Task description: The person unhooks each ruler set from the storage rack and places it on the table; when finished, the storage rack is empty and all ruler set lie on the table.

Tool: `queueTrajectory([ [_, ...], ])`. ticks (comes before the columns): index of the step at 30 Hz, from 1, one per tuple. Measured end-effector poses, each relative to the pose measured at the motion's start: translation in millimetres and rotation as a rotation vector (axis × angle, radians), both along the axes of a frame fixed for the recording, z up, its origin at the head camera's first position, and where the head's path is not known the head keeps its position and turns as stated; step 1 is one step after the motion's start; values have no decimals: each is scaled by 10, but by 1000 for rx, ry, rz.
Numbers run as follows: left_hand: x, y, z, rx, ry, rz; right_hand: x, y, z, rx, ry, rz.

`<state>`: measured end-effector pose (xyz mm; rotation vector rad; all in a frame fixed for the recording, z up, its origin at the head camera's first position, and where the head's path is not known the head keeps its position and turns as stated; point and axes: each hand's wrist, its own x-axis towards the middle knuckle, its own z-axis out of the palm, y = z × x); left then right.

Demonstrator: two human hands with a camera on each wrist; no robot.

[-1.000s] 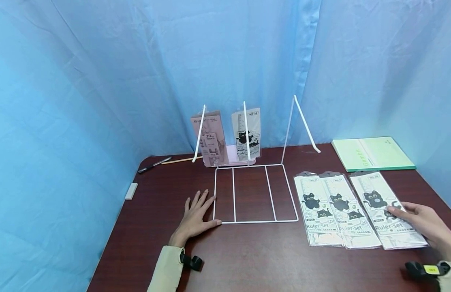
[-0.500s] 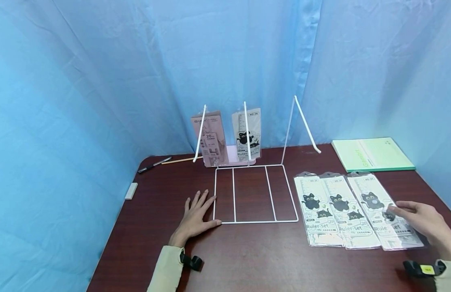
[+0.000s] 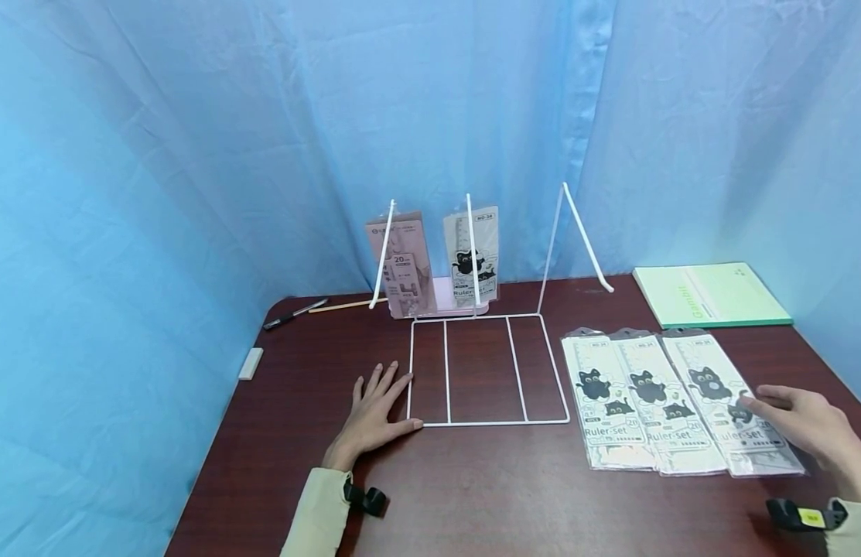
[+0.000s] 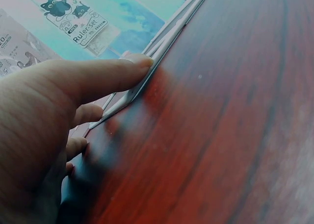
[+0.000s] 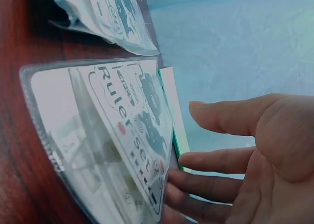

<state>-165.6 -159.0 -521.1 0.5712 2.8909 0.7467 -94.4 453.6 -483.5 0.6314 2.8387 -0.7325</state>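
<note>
My left hand (image 3: pixel 370 422) lies spread on the table, its thumb and fingertips at the left front corner of a white wire display rack (image 3: pixel 491 423). In the left wrist view, the thumb (image 4: pixel 115 77) rests on the rack's wire. My right hand (image 3: pixel 806 422) is at the right edge of the rightmost packaged ruler set (image 3: pixel 708 379), printed with black cats. The right wrist view shows the thumb (image 5: pixel 221 117) raised off this package (image 5: pixel 132 111), with fingers by its side. Two matching ruler sets, a left one (image 3: pixel 604 418) and a middle one (image 3: pixel 656 394), overlap beside it.
A pink ruler package (image 3: pixel 412 263) and a white cat ruler set (image 3: pixel 463 267) hang on the rack's left and middle prongs. A green notebook (image 3: pixel 715 292) lies at the back right. A pen (image 3: pixel 294 313) and a white eraser-like block (image 3: pixel 251 363) lie left.
The rightmost ruler set has slid left until it meets the middle one, and my right hand has shifted slightly left with it. The left hand has stayed put.
</note>
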Motion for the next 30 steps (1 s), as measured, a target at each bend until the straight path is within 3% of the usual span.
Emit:
queueTrajectory([
  [4,-1,-4,-2,3,1,0,0,-76,63,8,17,-1],
  [12,-4,-9,5,-4,4,0,-79,-311,253,-30,166,33],
  [17,-12,-7,10,-3,10,-3,-127,-450,293,-130,250,116],
  [22,-12,-8,2,-13,8,-1,-193,-553,311,-250,331,250],
  [30,-16,-5,-22,-14,10,-8,-335,-808,404,-385,331,340],
])
